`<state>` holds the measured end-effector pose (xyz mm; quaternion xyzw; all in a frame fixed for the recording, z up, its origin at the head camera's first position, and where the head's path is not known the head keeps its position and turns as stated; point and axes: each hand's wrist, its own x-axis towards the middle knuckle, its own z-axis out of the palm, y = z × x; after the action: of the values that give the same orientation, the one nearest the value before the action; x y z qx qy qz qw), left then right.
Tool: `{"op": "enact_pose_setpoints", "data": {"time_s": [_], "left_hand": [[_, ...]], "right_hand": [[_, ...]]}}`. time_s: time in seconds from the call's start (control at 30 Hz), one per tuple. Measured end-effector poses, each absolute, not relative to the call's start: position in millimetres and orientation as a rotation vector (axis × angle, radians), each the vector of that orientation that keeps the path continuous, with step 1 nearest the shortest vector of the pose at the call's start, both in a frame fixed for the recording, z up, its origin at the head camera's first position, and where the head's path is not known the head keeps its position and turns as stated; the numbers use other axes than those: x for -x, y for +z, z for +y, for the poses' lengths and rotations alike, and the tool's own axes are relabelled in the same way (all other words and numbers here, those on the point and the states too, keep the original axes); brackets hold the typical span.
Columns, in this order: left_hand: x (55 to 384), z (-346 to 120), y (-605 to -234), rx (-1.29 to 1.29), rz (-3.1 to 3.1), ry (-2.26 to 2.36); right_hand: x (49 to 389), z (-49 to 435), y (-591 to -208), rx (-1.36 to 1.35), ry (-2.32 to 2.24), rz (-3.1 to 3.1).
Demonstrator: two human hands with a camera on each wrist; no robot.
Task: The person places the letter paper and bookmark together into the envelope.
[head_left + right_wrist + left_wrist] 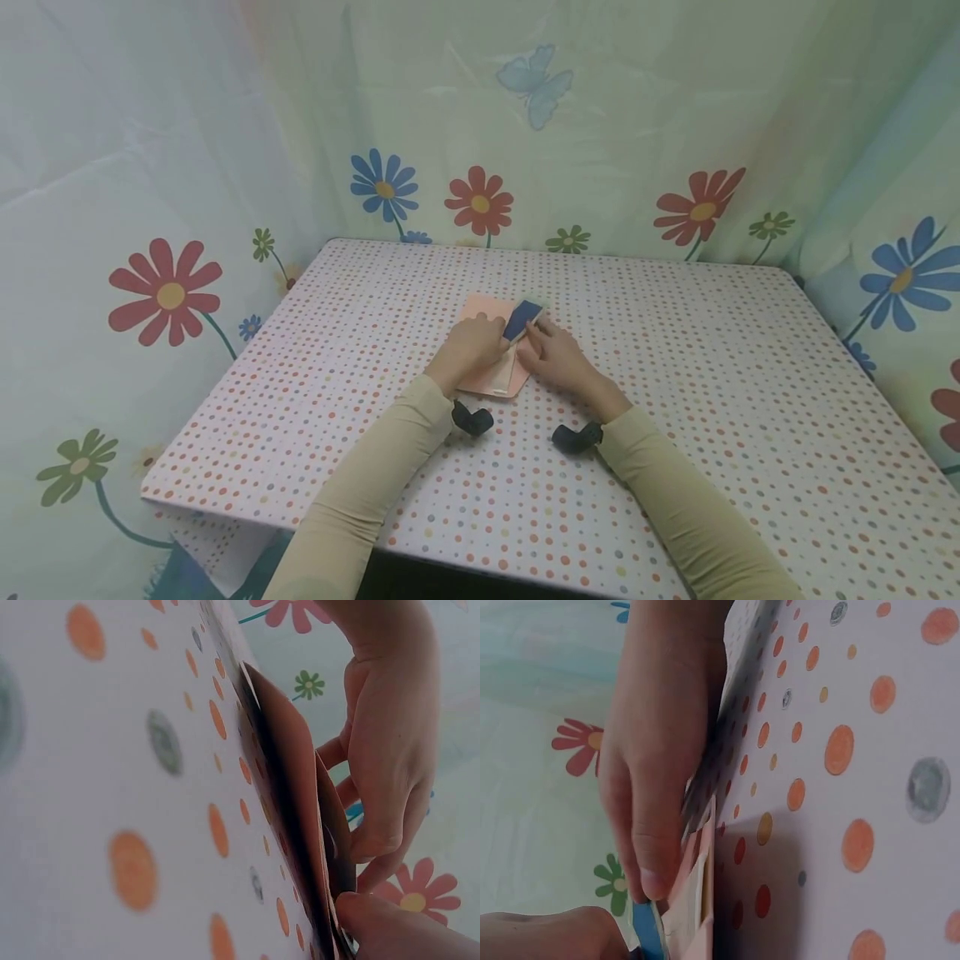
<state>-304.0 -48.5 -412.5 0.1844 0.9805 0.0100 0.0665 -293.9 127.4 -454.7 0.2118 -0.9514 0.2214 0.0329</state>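
Observation:
A pink folder-like cover (481, 307) lies on the dotted table with pale cream inner layers (679, 919) showing. A small flat blue piece with a pale edge (522, 319), like a card or thin booklet, slants over it between the hands. My left hand (474, 343) pinches the blue piece (649, 930) between thumb and fingers from the left. From the other side, the right hand (558, 357) holds its right edge with thumb and fingertips. In the right wrist view the pink cover (289, 724) rises off the cloth at its near edge.
White cloth with colored dots covers the table (712, 358). Black wrist-worn devices (472, 418) sit at both cuffs. A flower-printed curtain (615, 125) hangs behind the table and at both sides.

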Motion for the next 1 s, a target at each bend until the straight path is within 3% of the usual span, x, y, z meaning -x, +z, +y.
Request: {"op": "enact_pose_setpoints", "data": {"time_s": [0.13,0.5,0.77,1.0], "left_hand": [[305,-49,-413,-0.549,2.944,0.064],[304,-50,-414,-0.550,2.942,0.106],[303,-49,-411,-0.563,2.921,0.102],[303,-49,-411,-0.566,2.920,0.116]], "right_hand": [[294,127,-456,-0.635,0.673,-2.924],[295,129,-449,-0.195,1.318,-2.829],[297,128,-445,-0.049,1.489,-2.890],[302,125,-452,-0.458,1.061,-2.961]]}}
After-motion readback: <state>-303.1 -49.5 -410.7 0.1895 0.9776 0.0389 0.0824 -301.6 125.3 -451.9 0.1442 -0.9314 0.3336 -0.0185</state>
